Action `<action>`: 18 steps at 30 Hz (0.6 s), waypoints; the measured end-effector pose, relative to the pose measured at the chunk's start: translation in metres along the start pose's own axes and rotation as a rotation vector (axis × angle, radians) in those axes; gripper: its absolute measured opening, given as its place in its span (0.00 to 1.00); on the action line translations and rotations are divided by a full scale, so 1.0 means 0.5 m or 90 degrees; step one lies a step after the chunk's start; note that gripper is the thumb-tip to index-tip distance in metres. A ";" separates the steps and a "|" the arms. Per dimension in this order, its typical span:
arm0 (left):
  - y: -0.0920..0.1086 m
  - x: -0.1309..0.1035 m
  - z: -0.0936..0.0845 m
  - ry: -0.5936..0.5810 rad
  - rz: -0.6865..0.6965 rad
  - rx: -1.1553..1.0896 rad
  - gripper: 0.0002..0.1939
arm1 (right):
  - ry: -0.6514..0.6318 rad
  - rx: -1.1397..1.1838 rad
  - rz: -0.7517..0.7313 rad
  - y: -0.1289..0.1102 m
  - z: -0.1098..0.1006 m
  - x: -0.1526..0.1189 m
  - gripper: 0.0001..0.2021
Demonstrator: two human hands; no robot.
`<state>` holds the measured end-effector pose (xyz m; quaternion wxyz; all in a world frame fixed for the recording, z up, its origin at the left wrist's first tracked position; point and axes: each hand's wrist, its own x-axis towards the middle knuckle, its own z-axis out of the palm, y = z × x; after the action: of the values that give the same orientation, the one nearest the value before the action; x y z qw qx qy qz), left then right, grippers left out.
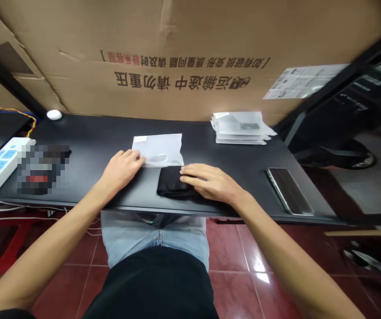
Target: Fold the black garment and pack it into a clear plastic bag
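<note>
Loosely curled, left hand (123, 166) touches frosted pouch (162, 146), contents unclear; right hand (215, 182) lies outstretched on black cloth (170, 182)

Black cloth (173, 182); milky-white bag (159, 145); black tabletop (90, 139); brown cardboard (197, 26).

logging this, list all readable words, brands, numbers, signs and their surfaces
Cardboard, inverted: "运输途中 请勿重压", with icon
Cardboard, inverted: "如有破损 变形 质量问题 请及时联系客服"
Too small: white sheet, pouch label
Blurred: dark object's lettering
</note>
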<state>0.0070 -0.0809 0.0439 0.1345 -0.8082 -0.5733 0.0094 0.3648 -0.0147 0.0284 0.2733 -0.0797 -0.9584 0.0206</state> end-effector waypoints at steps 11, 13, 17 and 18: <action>0.104 0.048 0.014 -0.087 -0.037 -0.234 0.37 | 0.045 0.059 0.164 0.020 -0.003 -0.104 0.29; 0.114 0.072 0.025 -0.127 -0.046 -0.283 0.36 | 0.039 0.093 0.151 0.018 -0.001 -0.102 0.30; 0.055 0.090 0.048 -0.161 -0.103 -0.283 0.40 | 0.064 0.044 0.149 0.020 0.000 -0.112 0.32; 0.028 0.089 0.052 -0.165 -0.105 -0.282 0.40 | 0.070 0.024 0.160 0.022 0.001 -0.116 0.33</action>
<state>0.0305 -0.0386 0.0217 -0.1198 -0.7604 -0.6379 -0.0237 0.4148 -0.0132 -0.0033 0.3224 -0.1947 -0.9238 0.0684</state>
